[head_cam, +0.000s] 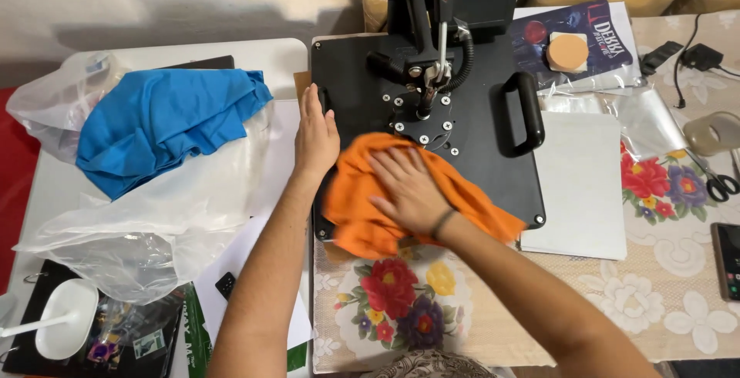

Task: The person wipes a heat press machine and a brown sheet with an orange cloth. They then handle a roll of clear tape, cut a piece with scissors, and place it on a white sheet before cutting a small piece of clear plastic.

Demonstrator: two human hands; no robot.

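Note:
A black heat press [478, 100] stands on the table, its flat upper plate closed and its handle on the right. An orange cloth [362, 208] lies bunched on the plate's near left corner and hangs over its front edge. My right hand [405, 189] lies flat on the cloth, fingers spread, palm pressing down. My left hand [316, 133] rests open against the plate's left edge, fingers pointing away from me and holding nothing.
A blue cloth [158, 124] lies on clear plastic bags [146, 231] to the left. White sheets [582, 185] sit right of the press. Scissors [721, 184], a tape roll [713, 131] and a phone [728, 258] lie at the far right on a flowered tablecloth [647, 301].

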